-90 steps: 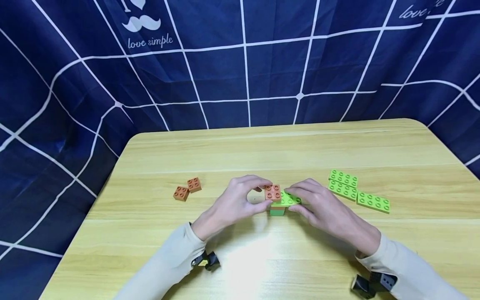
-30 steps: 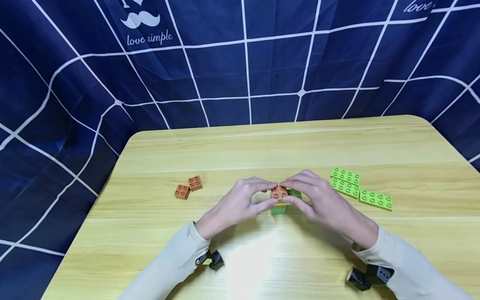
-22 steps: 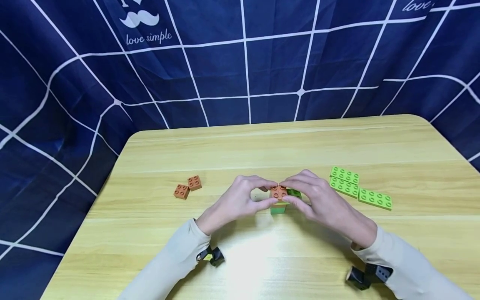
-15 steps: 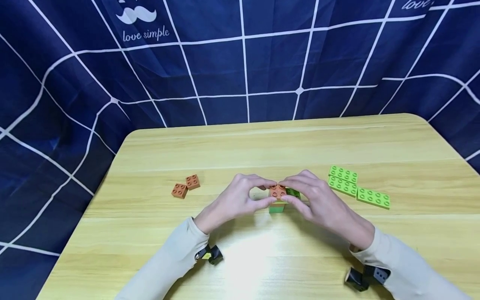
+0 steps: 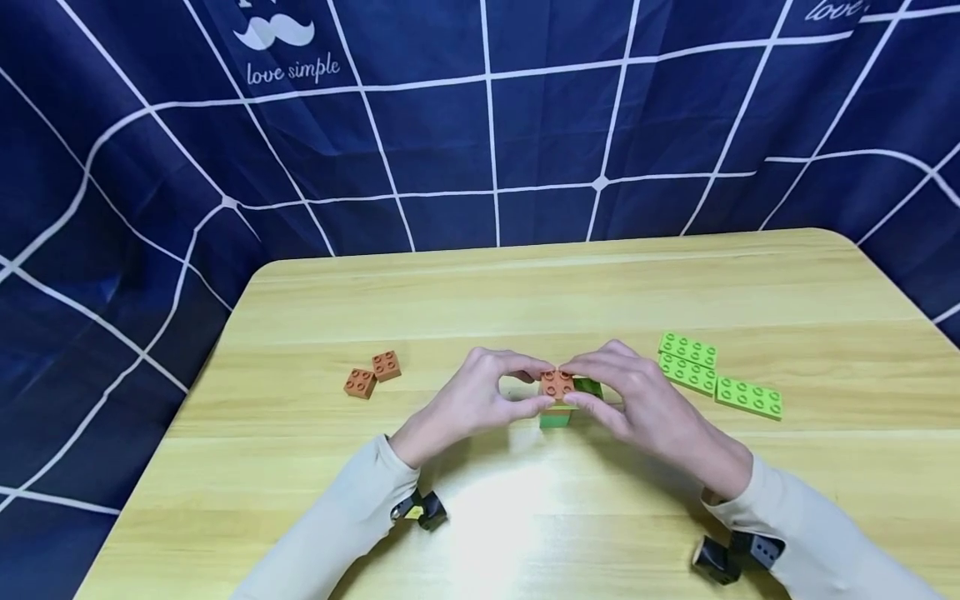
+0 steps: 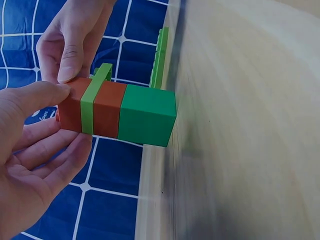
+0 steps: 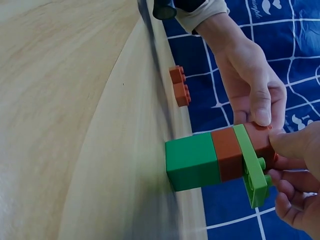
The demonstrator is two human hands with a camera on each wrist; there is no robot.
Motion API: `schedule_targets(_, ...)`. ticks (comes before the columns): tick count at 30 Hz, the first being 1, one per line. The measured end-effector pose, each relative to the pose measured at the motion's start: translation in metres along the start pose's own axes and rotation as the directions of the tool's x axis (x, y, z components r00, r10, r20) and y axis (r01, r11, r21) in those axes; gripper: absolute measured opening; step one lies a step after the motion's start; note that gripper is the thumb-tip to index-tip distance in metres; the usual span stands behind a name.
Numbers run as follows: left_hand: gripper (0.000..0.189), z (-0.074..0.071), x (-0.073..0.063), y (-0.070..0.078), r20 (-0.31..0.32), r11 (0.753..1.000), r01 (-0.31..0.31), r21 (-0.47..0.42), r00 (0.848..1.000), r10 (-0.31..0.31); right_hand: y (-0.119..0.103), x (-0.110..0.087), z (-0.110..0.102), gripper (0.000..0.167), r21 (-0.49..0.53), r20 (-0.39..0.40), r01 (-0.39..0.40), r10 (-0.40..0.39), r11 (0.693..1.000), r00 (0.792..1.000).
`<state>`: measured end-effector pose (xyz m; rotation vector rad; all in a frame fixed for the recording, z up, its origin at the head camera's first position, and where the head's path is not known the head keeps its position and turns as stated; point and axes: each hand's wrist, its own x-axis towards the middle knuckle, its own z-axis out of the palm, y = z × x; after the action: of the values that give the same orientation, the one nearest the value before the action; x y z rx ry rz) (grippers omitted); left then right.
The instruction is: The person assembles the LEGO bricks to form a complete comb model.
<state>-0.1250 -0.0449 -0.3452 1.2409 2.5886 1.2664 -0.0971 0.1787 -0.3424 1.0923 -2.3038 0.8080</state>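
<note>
4-piece stack (image 6: 106,107) of studded plastic stands upright on pale wooden desk (image 5: 600,300): dark-green block (image 6: 147,115) lowest, then orange-brown block (image 6: 107,111), lime-green flat plate (image 6: 88,112), square orange-brown top block (image 5: 557,384). Left hand (image 5: 487,392) pinches top block between thumb and fingers; right hand (image 5: 641,392) pinches same block, thumbs close together. Lime-green flat plate overhangs toward right hand. 2 loose orange-brown square blocks (image 5: 360,384) lie at left; 3 loose lime-green studded plates (image 5: 747,397) at right. Dark-blue white-gridded cloth (image 5: 547,125) behind.
</note>
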Motion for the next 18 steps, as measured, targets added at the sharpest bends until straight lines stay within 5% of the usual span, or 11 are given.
schedule_targets(9,0.036,0.0011,-0.0017,-0.0027,-0.013,0.998,0.007,-0.068,1.0,-0.008,-0.0025,0.0007,-0.0008,0.04,0.009,0.011,-0.02,0.02,1.0,1.0)
schedule_targets(18,0.033,0.0067,-0.0029,-0.0039,-0.093,0.996,-0.016,-0.093,0.996,0.007,-0.003,-0.0005,-0.0031,0.027,-0.011,0.03,-0.059,0.059,0.998,0.998)
